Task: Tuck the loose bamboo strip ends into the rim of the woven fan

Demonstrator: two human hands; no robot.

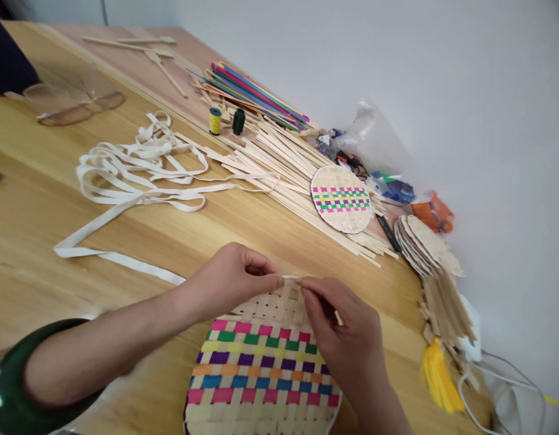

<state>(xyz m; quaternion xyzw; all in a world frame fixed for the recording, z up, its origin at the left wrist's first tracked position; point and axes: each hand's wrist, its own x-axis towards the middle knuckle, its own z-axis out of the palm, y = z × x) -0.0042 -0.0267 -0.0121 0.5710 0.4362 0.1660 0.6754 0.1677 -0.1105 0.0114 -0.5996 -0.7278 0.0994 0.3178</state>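
A rounded woven panel (pixel 261 356) of pale strips, crossed by pink, green, yellow, purple, orange and blue bands, stands tilted in front of me. My left hand (pixel 236 278) pinches its upper rim between thumb and fingers. Just to the right, my right hand (pixel 345 329) pinches the same rim. A short piece of white edging shows between the fingertips. White fabric tape (pixel 138 266) runs over the table and passes behind my left forearm, where its end is hidden. A green bangle (pixel 16 386) circles the left forearm.
Loose tape lies heaped at left near glasses (pixel 80 109). Behind are pale strips (pixel 279 163), coloured strips (pixel 256 90), yellow thread (pixel 214 121) and dark thread (pixel 238 121). A finished-looking round woven piece (pixel 341 199), stacked fans (pixel 428 254) and a yellow tassel (pixel 440 374) lie right, along the wall.
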